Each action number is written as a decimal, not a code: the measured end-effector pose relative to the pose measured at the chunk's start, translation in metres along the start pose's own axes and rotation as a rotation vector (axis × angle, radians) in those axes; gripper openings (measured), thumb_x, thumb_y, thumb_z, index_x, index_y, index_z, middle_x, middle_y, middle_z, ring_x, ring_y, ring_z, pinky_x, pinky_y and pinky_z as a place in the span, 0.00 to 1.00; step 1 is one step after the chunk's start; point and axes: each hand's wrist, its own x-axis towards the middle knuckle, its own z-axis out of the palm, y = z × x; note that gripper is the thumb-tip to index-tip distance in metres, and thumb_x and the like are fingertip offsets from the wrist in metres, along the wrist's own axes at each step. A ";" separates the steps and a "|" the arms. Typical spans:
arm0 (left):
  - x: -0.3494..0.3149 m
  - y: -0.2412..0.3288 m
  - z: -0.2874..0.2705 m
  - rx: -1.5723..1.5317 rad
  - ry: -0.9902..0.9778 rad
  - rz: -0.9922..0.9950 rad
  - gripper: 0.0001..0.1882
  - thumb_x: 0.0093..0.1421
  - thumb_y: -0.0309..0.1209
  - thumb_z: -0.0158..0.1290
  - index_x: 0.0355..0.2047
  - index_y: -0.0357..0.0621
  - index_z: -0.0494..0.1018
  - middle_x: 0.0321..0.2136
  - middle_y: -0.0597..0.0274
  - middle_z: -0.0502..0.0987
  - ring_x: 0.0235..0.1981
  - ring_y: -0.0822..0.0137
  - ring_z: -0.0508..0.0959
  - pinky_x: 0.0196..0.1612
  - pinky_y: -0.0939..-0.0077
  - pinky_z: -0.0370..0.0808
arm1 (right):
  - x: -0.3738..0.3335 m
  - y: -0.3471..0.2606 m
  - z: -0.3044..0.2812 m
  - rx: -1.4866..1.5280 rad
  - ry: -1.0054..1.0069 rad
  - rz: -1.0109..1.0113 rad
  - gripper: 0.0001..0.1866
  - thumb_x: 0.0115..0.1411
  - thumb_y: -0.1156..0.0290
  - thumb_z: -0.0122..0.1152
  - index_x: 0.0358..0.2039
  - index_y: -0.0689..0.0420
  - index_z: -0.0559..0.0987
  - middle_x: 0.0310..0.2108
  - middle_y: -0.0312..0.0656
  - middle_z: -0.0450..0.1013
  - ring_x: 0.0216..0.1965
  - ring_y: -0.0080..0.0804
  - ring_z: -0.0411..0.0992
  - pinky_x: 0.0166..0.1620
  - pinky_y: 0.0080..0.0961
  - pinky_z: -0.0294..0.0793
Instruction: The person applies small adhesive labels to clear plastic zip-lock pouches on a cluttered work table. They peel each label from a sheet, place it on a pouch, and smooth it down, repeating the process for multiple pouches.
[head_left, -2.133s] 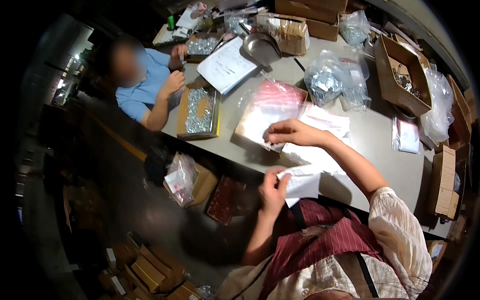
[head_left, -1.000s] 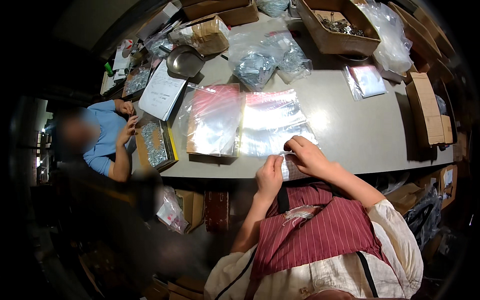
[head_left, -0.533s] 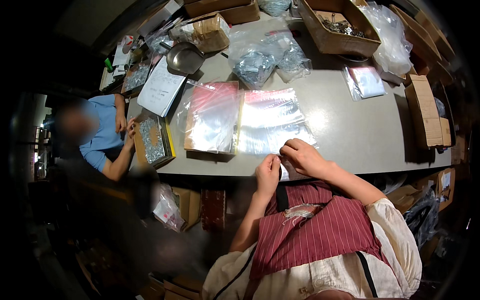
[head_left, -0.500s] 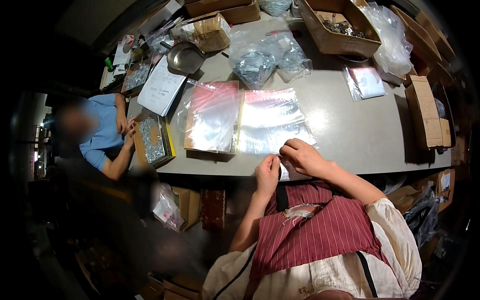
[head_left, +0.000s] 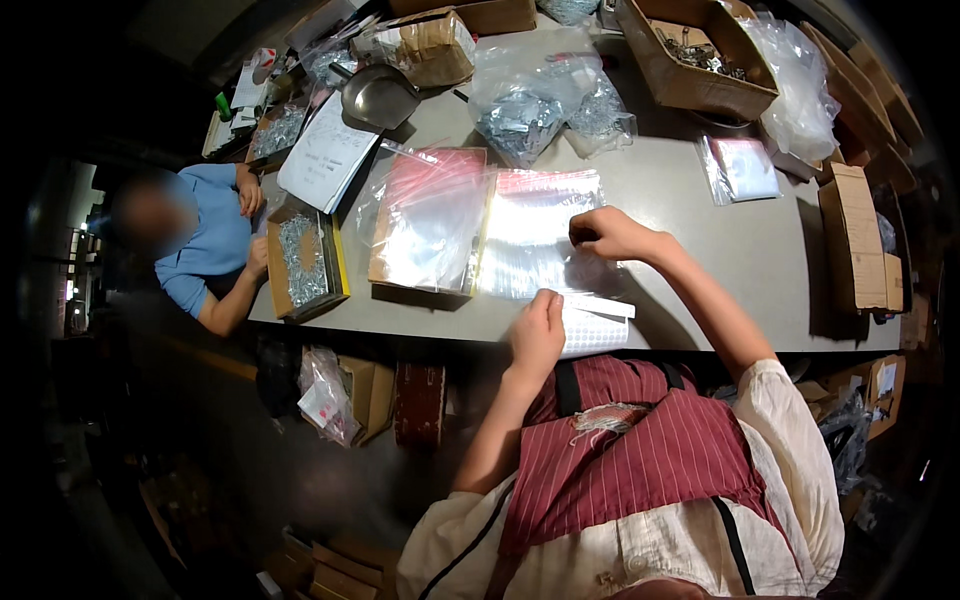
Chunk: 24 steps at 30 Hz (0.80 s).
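Observation:
My left hand [head_left: 538,330] is closed on the left edge of a white sheet of small round stickers [head_left: 595,332], whose far edge folds over at the table's front edge. Over a fanned stack of clear zip bags [head_left: 535,205] with red tops is my right hand [head_left: 615,234], fingers curled together. Whatever its fingertips hold, if anything, is too small to make out. Left of that stack, more clear zip bags [head_left: 430,215] fill a shallow cardboard box.
A co-worker in a blue shirt [head_left: 215,225] sits at the left by a box of small metal parts [head_left: 303,258]. A notebook [head_left: 325,160], a metal scoop [head_left: 380,97] and bags of metal parts [head_left: 520,115] lie farther back. Cardboard boxes [head_left: 700,65] line the far and right edges.
My right hand has moved away from my left hand, forward over the bag stack. The sticker sheet now shows more fully beside my left hand. The view has shifted slightly.

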 end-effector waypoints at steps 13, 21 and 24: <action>0.007 0.018 0.043 0.317 -0.048 0.345 0.08 0.59 0.25 0.53 0.35 0.29 0.74 0.55 0.40 0.69 0.60 0.40 0.66 0.61 0.49 0.65 | -0.010 0.022 0.033 -0.247 0.101 0.153 0.12 0.53 0.67 0.60 0.35 0.62 0.77 0.33 0.56 0.77 0.38 0.57 0.76 0.42 0.47 0.75; 0.028 0.039 0.092 0.356 -0.265 0.431 0.11 0.59 0.31 0.54 0.32 0.33 0.79 0.63 0.49 0.67 0.69 0.51 0.58 0.69 0.46 0.50 | -0.080 0.050 -0.020 -0.044 0.149 0.661 0.19 0.55 0.60 0.71 0.30 0.65 0.79 0.22 0.47 0.78 0.18 0.36 0.77 0.24 0.32 0.76; 0.026 0.043 0.109 0.224 -0.374 0.513 0.11 0.55 0.28 0.54 0.30 0.30 0.80 0.63 0.48 0.66 0.70 0.48 0.55 0.68 0.33 0.42 | -0.113 0.068 -0.039 -0.461 0.159 0.577 0.23 0.52 0.55 0.71 0.30 0.66 0.80 0.25 0.55 0.77 0.25 0.48 0.78 0.34 0.41 0.77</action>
